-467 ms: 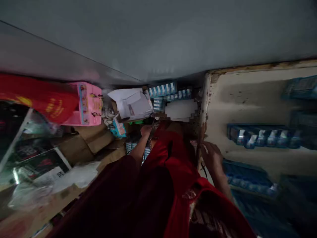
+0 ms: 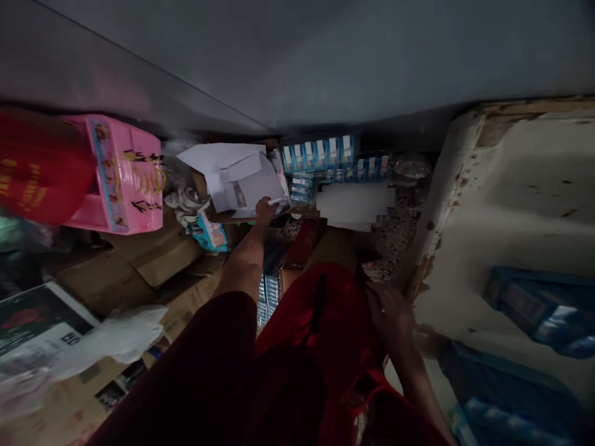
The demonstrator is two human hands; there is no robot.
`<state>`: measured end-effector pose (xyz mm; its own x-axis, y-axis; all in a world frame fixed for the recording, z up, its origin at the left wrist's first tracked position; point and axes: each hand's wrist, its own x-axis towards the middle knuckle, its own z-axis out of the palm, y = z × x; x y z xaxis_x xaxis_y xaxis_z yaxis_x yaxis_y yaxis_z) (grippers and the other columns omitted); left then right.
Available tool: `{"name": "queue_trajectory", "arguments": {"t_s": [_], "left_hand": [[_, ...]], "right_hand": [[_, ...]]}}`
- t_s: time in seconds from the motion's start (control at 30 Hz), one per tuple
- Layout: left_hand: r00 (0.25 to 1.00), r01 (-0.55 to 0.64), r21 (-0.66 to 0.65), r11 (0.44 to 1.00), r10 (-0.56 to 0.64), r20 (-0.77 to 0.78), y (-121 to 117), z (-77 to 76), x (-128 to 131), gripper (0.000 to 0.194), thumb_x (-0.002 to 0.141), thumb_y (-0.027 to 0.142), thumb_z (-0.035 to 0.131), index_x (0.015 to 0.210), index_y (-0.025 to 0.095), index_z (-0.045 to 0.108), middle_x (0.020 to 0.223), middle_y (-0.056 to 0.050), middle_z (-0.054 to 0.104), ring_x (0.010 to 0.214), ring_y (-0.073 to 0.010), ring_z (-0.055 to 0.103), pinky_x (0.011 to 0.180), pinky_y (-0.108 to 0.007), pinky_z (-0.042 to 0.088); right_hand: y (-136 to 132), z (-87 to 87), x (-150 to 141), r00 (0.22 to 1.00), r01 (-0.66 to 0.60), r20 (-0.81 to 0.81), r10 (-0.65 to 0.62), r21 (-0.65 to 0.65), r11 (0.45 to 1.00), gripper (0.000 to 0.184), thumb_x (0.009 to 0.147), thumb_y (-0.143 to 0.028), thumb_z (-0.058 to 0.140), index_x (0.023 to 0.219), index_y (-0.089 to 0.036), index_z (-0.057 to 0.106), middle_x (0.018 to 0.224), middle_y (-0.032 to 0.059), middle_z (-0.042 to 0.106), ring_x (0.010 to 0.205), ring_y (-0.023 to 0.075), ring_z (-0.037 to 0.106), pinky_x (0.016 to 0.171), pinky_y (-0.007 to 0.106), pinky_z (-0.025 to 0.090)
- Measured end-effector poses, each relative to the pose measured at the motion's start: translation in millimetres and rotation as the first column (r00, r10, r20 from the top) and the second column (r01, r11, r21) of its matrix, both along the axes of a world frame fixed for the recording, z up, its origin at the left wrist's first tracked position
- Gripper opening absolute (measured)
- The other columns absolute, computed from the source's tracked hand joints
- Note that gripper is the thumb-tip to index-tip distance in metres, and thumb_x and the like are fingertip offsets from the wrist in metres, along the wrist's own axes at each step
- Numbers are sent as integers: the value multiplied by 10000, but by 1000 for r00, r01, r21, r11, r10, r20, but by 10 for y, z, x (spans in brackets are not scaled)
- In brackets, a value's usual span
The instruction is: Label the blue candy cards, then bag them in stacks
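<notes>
My left hand (image 2: 265, 211) reaches down to the front edge of a cardboard carton (image 2: 199, 186) lined with white paper (image 2: 248, 179). Its fingers are closed, with a pale strip of the paper showing beside the thumb. My right hand (image 2: 391, 313) hangs low beside my red clothing (image 2: 320, 322), close to the worn white table (image 2: 502, 204). Its fingers are stretched out and dim, and nothing shows in them. Behind the carton's right side stand blue shrink-wrapped packs (image 2: 318, 155), with flat white cards (image 2: 356, 204) lying in front.
At left are a pink plastic basket (image 2: 139, 179), red cloth (image 2: 37, 167), a crumpled grey rag (image 2: 186, 207), a light-blue packet (image 2: 210, 233) and brown cartons (image 2: 158, 248). More blue packs (image 2: 543, 310) sit on the table at right. A grey wall (image 2: 297, 68) rises behind.
My left hand has moved forward to the carton's edge and closed at the white paper. My right hand has come off the table's edge towards my clothing. The view has shifted closer to the carton.
</notes>
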<state>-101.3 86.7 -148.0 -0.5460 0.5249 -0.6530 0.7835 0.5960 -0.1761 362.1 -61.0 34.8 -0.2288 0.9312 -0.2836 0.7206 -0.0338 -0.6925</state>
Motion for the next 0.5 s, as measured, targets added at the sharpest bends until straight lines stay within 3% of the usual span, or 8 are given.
{"name": "queue_trajectory", "arguments": {"t_s": [0.13,0.23,0.37,0.5], "left_hand": [[999,48,-87,995,-46,20,5,-364,16,840,972,598,733,1573,54,512,1516,-342,578,1437,-444,576,1082,-448,508],[993,111,-190,976,-100,66,-12,-502,-35,666,972,596,703,1385,73,692,1361,-300,704,1363,-442,635,1032,-419,521],[975,210,-280,937,-180,130,70,-551,-81,519,1004,555,676,1111,61,795,1183,-261,776,1285,-406,687,1039,-407,530],[942,321,-292,901,-274,191,183,-424,25,452,1043,511,691,1241,107,736,1271,-176,748,1213,-309,715,1064,-500,580]], "right_hand": [[-190,-236,24,1000,-23,-6,23,-67,998,272,1129,-343,551,1214,-206,769,1131,110,837,1009,281,785,902,437,611],[-241,-333,75,999,-34,-13,33,-102,994,269,1128,-341,554,1212,-208,772,1123,104,840,1009,280,791,896,439,620],[-118,-360,30,999,-45,-14,44,-91,995,272,1125,-342,565,1229,-203,774,1145,114,839,1018,284,796,923,455,624],[60,-293,-119,999,-29,-26,27,-72,997,241,1116,-306,582,1221,-211,777,1115,102,840,1012,273,791,923,436,617]]}}
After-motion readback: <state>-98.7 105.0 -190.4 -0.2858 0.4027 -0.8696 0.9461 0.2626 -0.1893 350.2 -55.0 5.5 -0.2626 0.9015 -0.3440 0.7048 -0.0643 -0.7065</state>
